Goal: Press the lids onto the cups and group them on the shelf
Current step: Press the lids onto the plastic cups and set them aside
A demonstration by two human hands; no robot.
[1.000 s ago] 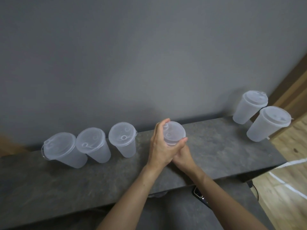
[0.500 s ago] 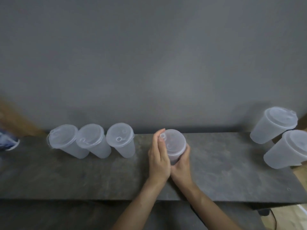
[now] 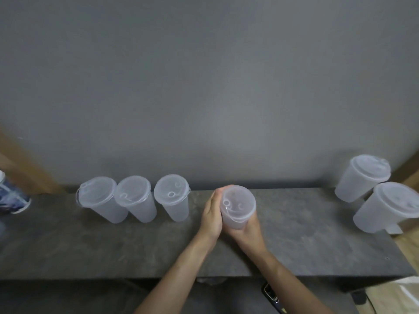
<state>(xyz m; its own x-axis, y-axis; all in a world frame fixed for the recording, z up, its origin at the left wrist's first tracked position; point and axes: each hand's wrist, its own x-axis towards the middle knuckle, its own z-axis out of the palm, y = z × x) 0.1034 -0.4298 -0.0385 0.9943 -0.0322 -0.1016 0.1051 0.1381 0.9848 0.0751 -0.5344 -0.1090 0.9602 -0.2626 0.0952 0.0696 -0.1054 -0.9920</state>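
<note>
A translucent plastic cup with its lid on (image 3: 238, 206) stands at the middle of the dark grey shelf (image 3: 306, 241). My left hand (image 3: 210, 215) lies flat against the cup's left side, fingers straight. My right hand (image 3: 248, 231) grips the cup's lower body from the front right; its fingertips are hidden behind the cup. Three lidded cups (image 3: 102, 200) (image 3: 136, 198) (image 3: 172, 196) stand in a close row to the left. Two larger-looking lidded cups (image 3: 360, 177) (image 3: 390, 207) stand together at the shelf's right end.
A grey wall rises right behind the shelf. A phone (image 3: 271, 295) lies below the shelf's front edge. A person's jeans leg (image 3: 11, 196) shows at the far left. Wooden frames flank both ends. Bare shelf lies between the held cup and each group.
My left hand has come off the lid's top and now lies along the cup's left side. The right hand still holds the cup. The view has shifted to face the shelf squarely.
</note>
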